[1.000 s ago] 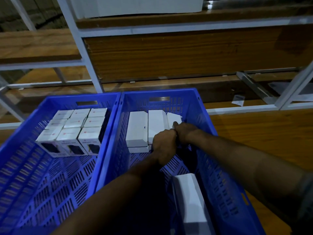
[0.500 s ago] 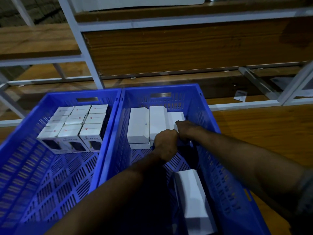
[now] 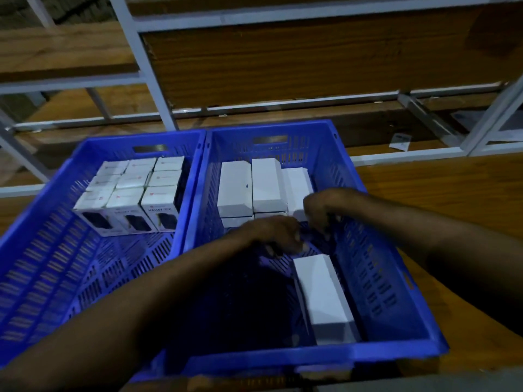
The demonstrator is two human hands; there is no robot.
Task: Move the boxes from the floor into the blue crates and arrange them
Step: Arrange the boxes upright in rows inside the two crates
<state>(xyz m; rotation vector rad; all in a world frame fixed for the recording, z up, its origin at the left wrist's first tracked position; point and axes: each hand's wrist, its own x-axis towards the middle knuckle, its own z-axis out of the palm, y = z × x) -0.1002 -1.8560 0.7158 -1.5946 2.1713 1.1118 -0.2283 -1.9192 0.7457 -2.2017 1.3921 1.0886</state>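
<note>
Left crate (image 3: 42,250): printed boxes (image 3: 133,190) packed at far end. Right crate (image 3: 368,264): white boxes (image 3: 249,188) at far end, loose box (image 3: 322,298) near right. Left hand (image 3: 278,236): fingers curled, blurred; hold cannot be determined. Right hand (image 3: 318,210): curled against rightmost far box (image 3: 297,185); grip cannot be determined.

My right hand (image 3: 318,210) sits against the rightmost white box (image 3: 297,188) in the right crate (image 3: 376,250), centre frame; left hand (image 3: 278,236) just beside it, grip too blurry. One loose box (image 3: 322,298) lower right.
</note>
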